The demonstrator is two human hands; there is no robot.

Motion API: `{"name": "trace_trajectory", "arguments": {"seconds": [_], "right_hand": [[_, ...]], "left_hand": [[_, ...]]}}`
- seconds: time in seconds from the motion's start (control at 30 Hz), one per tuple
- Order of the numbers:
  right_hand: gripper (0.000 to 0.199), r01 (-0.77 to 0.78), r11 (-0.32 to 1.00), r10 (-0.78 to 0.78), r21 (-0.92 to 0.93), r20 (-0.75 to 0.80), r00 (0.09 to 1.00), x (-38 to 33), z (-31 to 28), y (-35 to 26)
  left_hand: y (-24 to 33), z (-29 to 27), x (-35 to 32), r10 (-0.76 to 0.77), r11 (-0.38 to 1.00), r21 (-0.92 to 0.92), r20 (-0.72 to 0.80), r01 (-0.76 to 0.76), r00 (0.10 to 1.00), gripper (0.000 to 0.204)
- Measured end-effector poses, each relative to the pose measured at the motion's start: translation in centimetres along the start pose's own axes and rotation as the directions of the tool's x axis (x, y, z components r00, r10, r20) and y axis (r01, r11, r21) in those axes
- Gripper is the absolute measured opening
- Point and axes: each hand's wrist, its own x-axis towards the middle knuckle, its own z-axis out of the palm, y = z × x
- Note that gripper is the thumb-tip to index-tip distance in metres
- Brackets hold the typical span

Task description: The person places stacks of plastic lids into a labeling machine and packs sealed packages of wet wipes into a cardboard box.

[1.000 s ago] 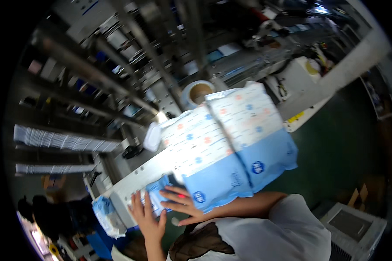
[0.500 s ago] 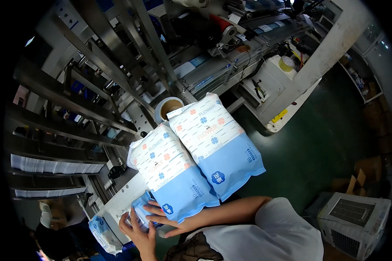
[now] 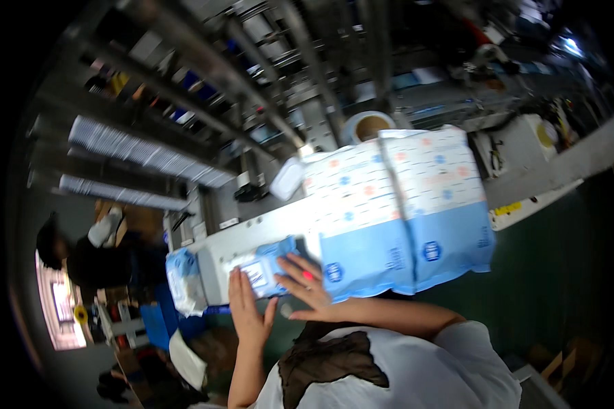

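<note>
view tilted | right hand (image 3: 307,290) now flat over small pack (image 3: 269,267)

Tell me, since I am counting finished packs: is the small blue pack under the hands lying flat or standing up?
Flat: the small blue pack lies broad side up on the grey surface.

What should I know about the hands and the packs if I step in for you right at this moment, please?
Left hand: open, flat on the small blue pack at its left end.
Right hand: open, fingers spread on the same pack, next to the near large pack.
Second large pack lies beside the first on the grey machine table.
Done: the two large packs lie side by side.
Left: the small pack is pressed, not gripped.
</note>
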Motion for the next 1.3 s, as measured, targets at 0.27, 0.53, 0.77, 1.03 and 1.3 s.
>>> {"name": "trace_trajectory", "arguments": {"seconds": [0.27, 0.53, 0.77, 1.03, 1.3], "right_hand": [[0.08, -0.055, 0.997, 0.053, 0.045, 0.041, 0.998, 0.3, -1.1, -1.1], [0.053, -0.211, 0.977, 0.212, 0.025, -0.149, 0.966, 2.3, -2.0, -3.8], [0.028, -0.136, 0.972, 0.116, -0.193, -0.113, 0.987, 11.0, 0.8, -6.5], [0.02, -0.426, 0.901, 0.433, 0.08, -0.15, 0.889, 13.7, -0.4, -6.4], [0.018, -0.307, 0.933, 0.27, -0.187, -0.197, 0.942, 12.7, -0.1, -4.8]], "left_hand": [[-2.4, 0.1, -2.2, 0.017, 0.994, -0.104, -0.119, -0.029, 0.993, 0.073], [-6.4, 0.8, -1.4, -0.159, 0.866, -0.499, -0.202, 0.038, 0.966, 0.071], [-7.4, 1.9, 1.3, -0.136, 0.73, -0.679, -0.025, 0.083, 0.99, 0.101], [-8.0, 2.4, 1.4, -0.129, 0.668, -0.741, -0.024, 0.069, 0.991, 0.099], [-9.4, 2.1, 2.5, -0.018, 0.647, -0.761, 0.034, 0.038, 0.999, 0.096]]}}
